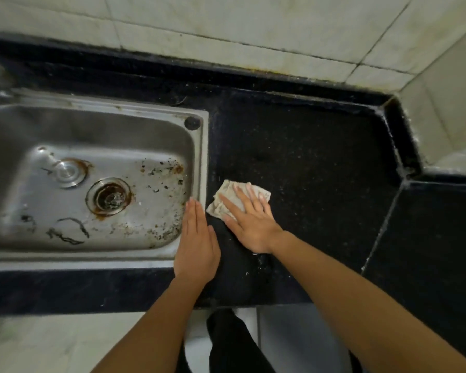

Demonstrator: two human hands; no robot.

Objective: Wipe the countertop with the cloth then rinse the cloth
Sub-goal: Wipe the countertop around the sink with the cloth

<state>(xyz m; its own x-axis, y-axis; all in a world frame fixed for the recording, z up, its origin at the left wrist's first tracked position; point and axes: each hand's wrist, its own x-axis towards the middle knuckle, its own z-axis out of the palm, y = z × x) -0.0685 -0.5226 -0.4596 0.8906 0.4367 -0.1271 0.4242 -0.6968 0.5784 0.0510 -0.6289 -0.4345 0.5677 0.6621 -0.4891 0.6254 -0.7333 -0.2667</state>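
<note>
A crumpled beige cloth (228,194) lies on the black speckled countertop (307,162), just right of the steel sink (92,114). My right hand (249,222) lies flat on top of the cloth, fingers spread, covering its near half. My left hand (197,243) rests flat, fingers together, at the sink's right rim, cupped against the counter edge and holding nothing.
The sink basin is dirty, with rust around the drain (109,197) and a loose strainer plug (67,170). White crumbs dot the counter near my right wrist. A tiled wall (253,28) runs behind, and a raised black ledge (398,135) bounds the counter on the right.
</note>
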